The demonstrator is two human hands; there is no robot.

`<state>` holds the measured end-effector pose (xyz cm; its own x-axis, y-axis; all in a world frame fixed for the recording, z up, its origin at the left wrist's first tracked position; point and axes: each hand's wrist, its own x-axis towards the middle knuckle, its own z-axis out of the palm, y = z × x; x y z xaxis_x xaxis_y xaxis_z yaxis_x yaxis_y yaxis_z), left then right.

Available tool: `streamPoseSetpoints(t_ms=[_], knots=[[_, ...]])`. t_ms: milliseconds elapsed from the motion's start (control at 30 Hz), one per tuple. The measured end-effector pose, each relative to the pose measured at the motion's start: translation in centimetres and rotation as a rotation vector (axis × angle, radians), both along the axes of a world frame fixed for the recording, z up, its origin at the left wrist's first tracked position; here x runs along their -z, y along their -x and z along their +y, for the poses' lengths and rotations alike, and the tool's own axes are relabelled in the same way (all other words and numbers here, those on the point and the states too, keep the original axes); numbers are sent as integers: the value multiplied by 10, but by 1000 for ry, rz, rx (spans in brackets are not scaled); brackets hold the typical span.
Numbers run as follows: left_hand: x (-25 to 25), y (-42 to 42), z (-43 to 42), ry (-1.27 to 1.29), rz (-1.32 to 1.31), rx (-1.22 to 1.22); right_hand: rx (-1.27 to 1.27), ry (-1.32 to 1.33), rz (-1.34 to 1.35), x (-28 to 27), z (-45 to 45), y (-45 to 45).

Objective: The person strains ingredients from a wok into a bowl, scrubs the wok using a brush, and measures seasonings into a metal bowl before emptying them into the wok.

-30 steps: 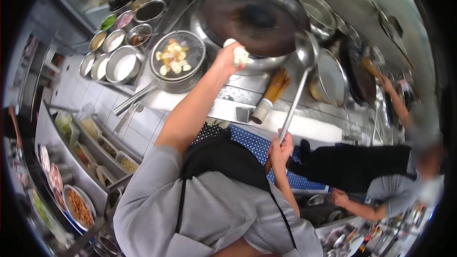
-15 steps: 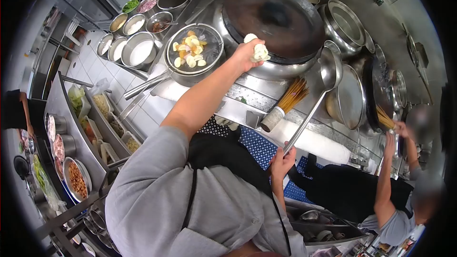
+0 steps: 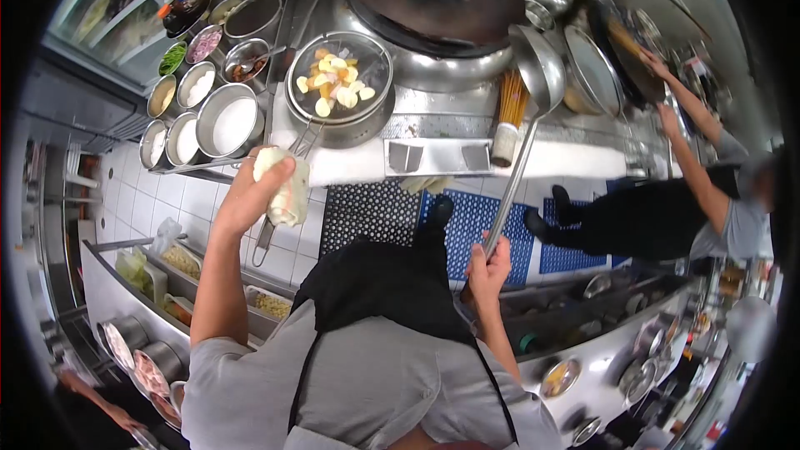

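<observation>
My left hand (image 3: 250, 192) grips a folded white cloth (image 3: 287, 187), held over the handle of a wire strainer (image 3: 385, 83). The strainer rests on a metal pot and holds sliced yellow and white pieces (image 3: 335, 83). My right hand (image 3: 487, 265) is wrapped round the handle end of a long metal ladle (image 3: 518, 162). Its large bowl hangs near the stove's back, right of a dark wok (image 3: 433, 0). A bamboo brush (image 3: 510, 108) stands below and left of the ladle bowl.
Metal ingredient containers (image 3: 236, 121) crowd the upper left. Food bins (image 3: 158, 275) line a counter at lower left. On the right a co-worker (image 3: 692, 200) reaches toward another wok (image 3: 625, 54). A perforated blue mat (image 3: 500, 237) lies on the floor.
My left hand has moved left and toward me with the cloth, from the wok's edge to near the strainer handle. The view has turned. My right hand still holds the ladle.
</observation>
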<state>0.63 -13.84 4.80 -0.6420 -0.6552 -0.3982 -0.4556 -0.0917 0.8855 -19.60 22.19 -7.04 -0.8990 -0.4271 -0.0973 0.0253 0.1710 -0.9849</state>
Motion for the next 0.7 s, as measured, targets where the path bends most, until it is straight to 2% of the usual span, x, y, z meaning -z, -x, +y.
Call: streamPoseSetpoints(t_ms=[133,167,300,433,533,700], knots=[[26,-22,-4,-360,147,-138,0,10,-7,-15,-11,-35],[41,-24,-10,-429,263,-125,-17,16,-28,-25,-13,-39],[43,-20,-13,-754,417,38,-76,28,-93,-30,-15,-51],[41,-16,1,-675,485,22,-116,-7,-83,-41,-14,-61],[55,-13,4,-506,387,-24,-122,16,-85,-35,-7,-65],[48,-13,19,-344,397,-64,-18,37,-127,-37,9,-88]])
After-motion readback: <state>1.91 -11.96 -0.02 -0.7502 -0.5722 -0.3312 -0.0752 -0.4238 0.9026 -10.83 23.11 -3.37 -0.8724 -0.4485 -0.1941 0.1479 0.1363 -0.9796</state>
